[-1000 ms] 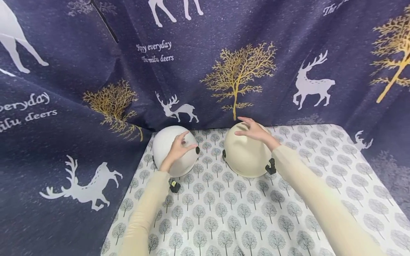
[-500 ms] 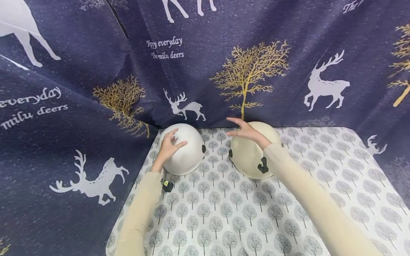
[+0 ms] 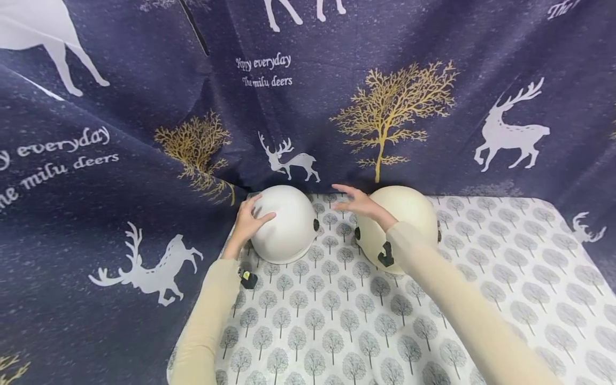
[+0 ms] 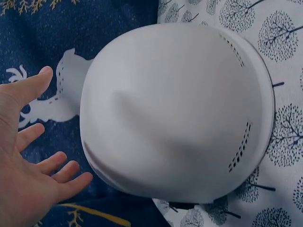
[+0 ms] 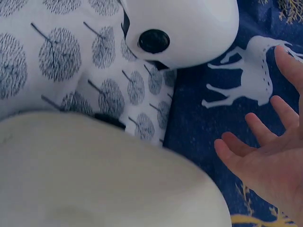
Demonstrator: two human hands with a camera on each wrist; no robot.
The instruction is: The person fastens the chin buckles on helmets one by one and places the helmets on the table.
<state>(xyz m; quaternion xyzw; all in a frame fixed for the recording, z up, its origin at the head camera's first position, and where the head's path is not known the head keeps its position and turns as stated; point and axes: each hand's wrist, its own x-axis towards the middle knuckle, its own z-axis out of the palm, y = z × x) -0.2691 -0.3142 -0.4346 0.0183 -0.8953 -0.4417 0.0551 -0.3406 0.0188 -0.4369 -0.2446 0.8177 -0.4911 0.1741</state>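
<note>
A white helmet [image 3: 289, 230] stands dome up at the back left of the table, vents [image 4: 240, 146] showing in the left wrist view. My left hand [image 3: 247, 220] hovers at its left side, thumb and fingers spread; in the left wrist view a gap parts the fingers from the shell. To the right stands a cream helmet [image 3: 416, 214] with a dark round fitting on its side. My right hand [image 3: 358, 204], fingers extended, reaches over its left part towards the space between both helmets. The right wrist view has the hand [image 5: 274, 161] holding nothing, past the cream shell [image 5: 104, 175].
A white tablecloth [image 3: 332, 315] printed with grey trees covers the table. Right behind both helmets hangs a dark blue curtain [image 3: 308, 112] with deer and golden trees; it also runs along the left side. Each wrist wears a small black camera [image 3: 248, 278].
The head view has turned left, so the scene sits further right. Both hands have moved left relative to the helmets: the left to the white helmet's outer side, the right towards the gap.
</note>
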